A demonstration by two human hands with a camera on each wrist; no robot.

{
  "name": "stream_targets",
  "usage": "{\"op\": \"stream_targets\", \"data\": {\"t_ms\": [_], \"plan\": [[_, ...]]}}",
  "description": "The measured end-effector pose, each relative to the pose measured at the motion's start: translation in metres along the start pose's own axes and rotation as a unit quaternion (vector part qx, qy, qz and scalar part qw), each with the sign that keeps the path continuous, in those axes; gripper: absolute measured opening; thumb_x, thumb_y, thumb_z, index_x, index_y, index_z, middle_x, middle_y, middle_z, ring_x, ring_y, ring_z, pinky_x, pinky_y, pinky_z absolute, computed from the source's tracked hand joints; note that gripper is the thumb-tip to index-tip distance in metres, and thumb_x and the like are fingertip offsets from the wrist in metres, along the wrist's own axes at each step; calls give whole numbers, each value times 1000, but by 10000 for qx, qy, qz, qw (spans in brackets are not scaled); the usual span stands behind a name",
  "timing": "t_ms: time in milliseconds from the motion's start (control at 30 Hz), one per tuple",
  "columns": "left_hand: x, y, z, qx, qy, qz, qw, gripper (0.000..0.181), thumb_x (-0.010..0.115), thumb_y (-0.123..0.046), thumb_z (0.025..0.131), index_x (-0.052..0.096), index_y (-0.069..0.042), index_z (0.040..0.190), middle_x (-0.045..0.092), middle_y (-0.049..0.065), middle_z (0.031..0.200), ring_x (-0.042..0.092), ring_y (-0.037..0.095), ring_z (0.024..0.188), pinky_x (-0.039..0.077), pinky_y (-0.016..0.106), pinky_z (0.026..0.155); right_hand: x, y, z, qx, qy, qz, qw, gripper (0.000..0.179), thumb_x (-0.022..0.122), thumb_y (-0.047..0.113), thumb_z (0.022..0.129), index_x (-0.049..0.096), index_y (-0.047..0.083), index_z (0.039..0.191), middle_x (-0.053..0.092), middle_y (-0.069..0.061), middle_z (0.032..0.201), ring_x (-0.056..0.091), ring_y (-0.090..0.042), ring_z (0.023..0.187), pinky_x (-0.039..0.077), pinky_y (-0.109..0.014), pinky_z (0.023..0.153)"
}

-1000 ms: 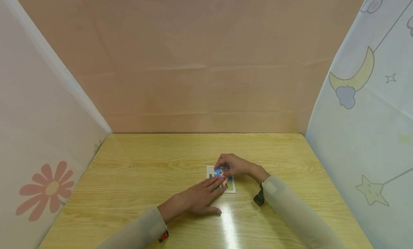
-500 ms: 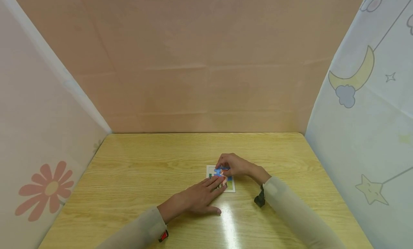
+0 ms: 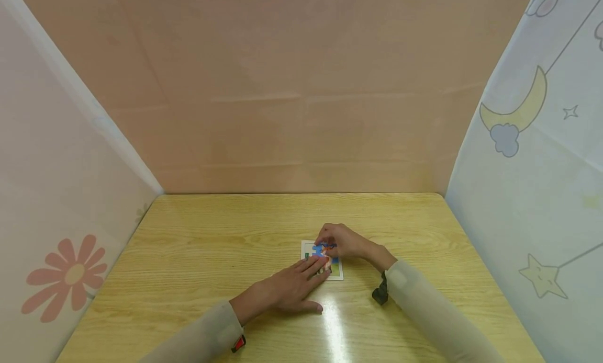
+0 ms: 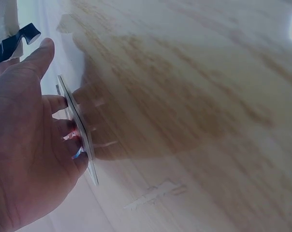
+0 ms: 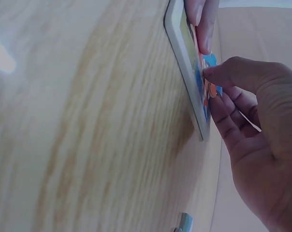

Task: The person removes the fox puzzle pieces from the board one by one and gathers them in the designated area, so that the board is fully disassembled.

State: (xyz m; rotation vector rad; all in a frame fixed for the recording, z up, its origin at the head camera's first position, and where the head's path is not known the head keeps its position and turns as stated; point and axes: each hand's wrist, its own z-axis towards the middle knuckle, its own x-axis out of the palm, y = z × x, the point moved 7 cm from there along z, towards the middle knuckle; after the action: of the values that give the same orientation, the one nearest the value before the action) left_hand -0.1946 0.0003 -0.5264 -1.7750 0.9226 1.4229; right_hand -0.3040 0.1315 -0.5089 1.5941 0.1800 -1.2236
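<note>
A small jigsaw puzzle (image 3: 335, 279) with a pale frame lies on the wooden table, showing an orange figure on blue and green. My left hand (image 3: 292, 288) reaches over it from the lower left, straight fingertips resting on its pieces and thumb stretched out on the near side. At the puzzle's far side my right hand (image 3: 345, 241) pinches an orange and blue puzzle piece (image 5: 213, 90) between thumb and fingers. The piece stands a little proud of the board in the right wrist view. Seen edge-on in the left wrist view, the thin board (image 4: 79, 126) sits beneath the left fingers.
The wooden table (image 3: 212, 237) runs back to a brown cloth wall (image 3: 301, 117). Printed white cloth hangs at both sides, with a flower (image 3: 70, 276) on the left and a moon (image 3: 523, 109) on the right. A dark device (image 3: 380, 292) sits on the right wrist.
The right forearm and its wrist device have shifted very slightly right and down. Both hands otherwise keep their places on the puzzle.
</note>
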Motion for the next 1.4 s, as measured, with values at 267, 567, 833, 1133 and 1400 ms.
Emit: {"op": "stream_targets", "data": {"t_ms": [267, 567, 833, 1133, 1400], "plan": [[0, -1, 0, -2, 13, 30, 10000, 86, 36, -70, 107, 22, -15, 171, 7, 12, 178, 12, 31, 164, 24, 44, 131, 0, -2, -1, 83, -70, -26, 9999, 32, 76, -6, 89, 77, 2, 120, 68, -6, 114, 69, -21, 103, 62, -34, 92], [1, 0, 1, -14, 38, 38, 10000, 87, 35, -71, 106, 21, -15, 171, 6, 13, 178, 11, 31, 164, 23, 43, 131, -1, -5, -1, 182, -14, -75, 9998, 33, 76, -7, 90, 77, 2, 122, 70, -5, 114, 71, -20, 104, 61, -32, 92], [0, 0, 1, -40, 49, -13, 10000, 87, 35, -71, 106, 20, -15, 171, 7, 12, 178, 11, 30, 164, 22, 43, 132, -2, -5, 0, 117, 1, -134, 9998, 31, 73, -8, 92, 78, 1, 121, 70, -5, 113, 71, -20, 102, 62, -31, 89], [2, 0, 2, -34, 24, 6, 10000, 87, 35, -71, 106, 21, -15, 171, 9, 12, 178, 12, 30, 164, 22, 43, 131, -2, -3, 0, 10, -19, -188, 9998, 28, 74, -7, 92, 78, -1, 119, 71, -6, 110, 71, -17, 96, 62, -26, 84], [2, 1, 1, -31, 4, -3, 10000, 87, 35, -72, 106, 21, -15, 171, 10, 13, 178, 12, 30, 164, 22, 43, 131, -3, -2, 0, -179, -134, -188, 9996, 25, 73, -8, 90, 79, -2, 114, 71, -8, 107, 71, -15, 89, 62, -27, 79]]}}
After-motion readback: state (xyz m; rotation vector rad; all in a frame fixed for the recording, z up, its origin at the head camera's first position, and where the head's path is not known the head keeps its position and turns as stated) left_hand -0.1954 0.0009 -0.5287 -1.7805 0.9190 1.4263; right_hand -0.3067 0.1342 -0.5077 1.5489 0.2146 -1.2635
